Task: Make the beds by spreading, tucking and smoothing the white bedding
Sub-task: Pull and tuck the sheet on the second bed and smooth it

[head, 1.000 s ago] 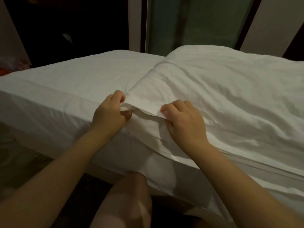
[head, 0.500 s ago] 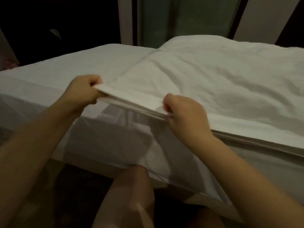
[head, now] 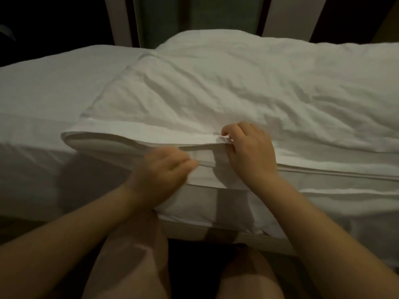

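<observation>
the right hand's fingers [head: 236, 128] are curled and pinch the near hem of the white duvet [head: 237, 87], with a small fold of it bunched at the fingertips. the right hand [head: 251, 154] sits on the duvet's near edge. the left hand [head: 159, 171] is just left of it and slightly below the hem, its fingers [head: 190, 164] pressed together and pointing at the layered fabric under the duvet. motion blur hides them, so i cannot tell whether they grip anything.

the duvet lies rumpled across the middle and right of the bed [head: 32, 169], its left end folded under into a rounded edge. left of the duvet the sheet [head: 43, 93] is bare and fairly flat, and it hangs down the bed's side. below the duvet's near edge runs a pale bed base [head: 248, 236], and the person's knees [head: 133, 244] are close against it. beyond the duvet stand pale wall strips and a dark greenish panel [head: 194, 16]. the room is dim, with dark open space past the duvet's left end.
</observation>
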Demonstrator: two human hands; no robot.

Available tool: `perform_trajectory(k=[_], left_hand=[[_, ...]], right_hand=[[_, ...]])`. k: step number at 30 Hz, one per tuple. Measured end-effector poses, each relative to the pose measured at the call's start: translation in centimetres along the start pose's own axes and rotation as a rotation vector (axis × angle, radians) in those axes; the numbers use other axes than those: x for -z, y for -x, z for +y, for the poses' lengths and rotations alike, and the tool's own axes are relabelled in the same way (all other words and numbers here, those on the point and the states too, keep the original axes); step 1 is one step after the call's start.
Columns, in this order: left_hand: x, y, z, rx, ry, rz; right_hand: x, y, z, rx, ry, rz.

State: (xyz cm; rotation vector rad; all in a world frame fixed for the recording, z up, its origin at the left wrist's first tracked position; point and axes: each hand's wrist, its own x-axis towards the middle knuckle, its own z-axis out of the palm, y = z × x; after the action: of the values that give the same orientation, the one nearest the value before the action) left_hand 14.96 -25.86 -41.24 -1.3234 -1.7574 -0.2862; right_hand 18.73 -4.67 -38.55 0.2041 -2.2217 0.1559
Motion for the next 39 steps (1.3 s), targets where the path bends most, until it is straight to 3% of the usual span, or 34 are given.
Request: perform_trajectory(k=[4,10,15,19,27,30,32,36,39], left_hand=[[-4.4,-1.8,3.4,0.018,0.067,-0.194],[-7.5,-4.5,3.3,0.158,-0.062,-0.294],[-6.4,-6.1,2.8,0.225,-0.042,-0.365],[-6.3,-6.8,2.5,0.154,-0.077,-0.478],[-7.0,-7.4,3.7,0.034,-0.084,-0.490],[-7.1,-8.5,4.1,0.147,-0.146,-0.663],[-6.8,-9.4,4.0,0.219,-0.127,-0.628],[-3.7,-9.9,3.4,-0.205,-0.062,-0.301],[-3.7,-8.4,3.5,-0.333,-0.016,-0.538]], right_hand=[[1.4,1.3,2.5,-0.048,0.081,-0.008],[2.1,2.5,4.5,-0.088,0.176,-0.155],[3.8,0.0,4.2,-0.134,0.113,-0.109],[5.7,-3.1,4.2,-0.175,0.091,-0.113],[6.0,-4.0,4.4,-0.182,0.106,-0.128],[6.1,-3.8,4.1,-0.186,0.113,-0.140],[6.4,-3.9,3.9,-0.186,0.126,-0.171],[7.7,-4.4,3.5,-0.160,0.103,-0.113],[7.3,-3.1,3.4,-0.129,0.076,-0.087]])
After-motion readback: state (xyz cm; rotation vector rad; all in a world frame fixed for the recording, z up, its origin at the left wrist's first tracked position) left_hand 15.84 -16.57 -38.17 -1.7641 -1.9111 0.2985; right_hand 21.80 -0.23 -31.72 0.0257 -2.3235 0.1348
